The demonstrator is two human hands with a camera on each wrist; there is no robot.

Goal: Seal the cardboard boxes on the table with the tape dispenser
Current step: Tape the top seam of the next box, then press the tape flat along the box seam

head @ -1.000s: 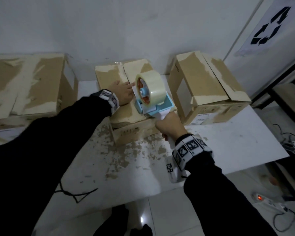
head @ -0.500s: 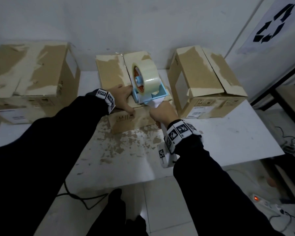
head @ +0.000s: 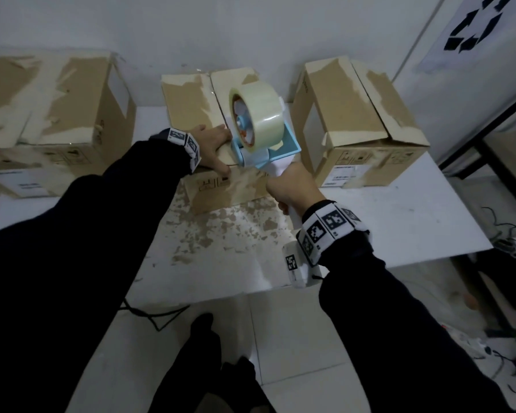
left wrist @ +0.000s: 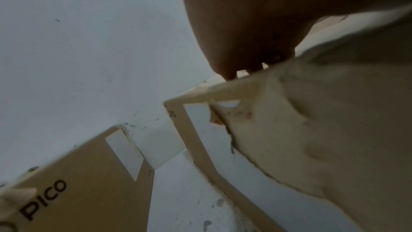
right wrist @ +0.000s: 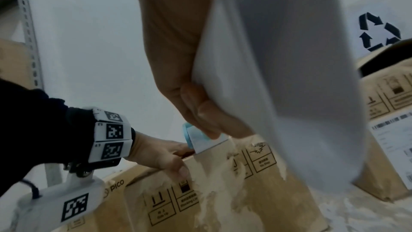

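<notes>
The middle cardboard box (head: pixel 191 108) stands at the back of the white table (head: pixel 399 210), its two top flaps folded down. A blue tape dispenser (head: pixel 259 126) with a clear tape roll sits at the box's front top edge. My right hand (head: pixel 292 186) grips the dispenser's white handle (right wrist: pixel 278 77). My left hand (head: pixel 212 144) lies flat on the box top just left of the dispenser, with the thumb hanging over the front face (right wrist: pixel 223 200). In the left wrist view the fingers (left wrist: pixel 245 24) press on the flap (left wrist: pixel 334 130).
A larger box (head: pixel 51 108) stands at the table's left and another box (head: pixel 355 120) at the right, both close to the middle one. The wall is right behind them. Torn paper residue covers the table front. Cables (head: pixel 513 242) lie on the floor at the right.
The dispenser has travelled from the middle of the box top towards me to the front edge. My left hand slid with it towards that edge.
</notes>
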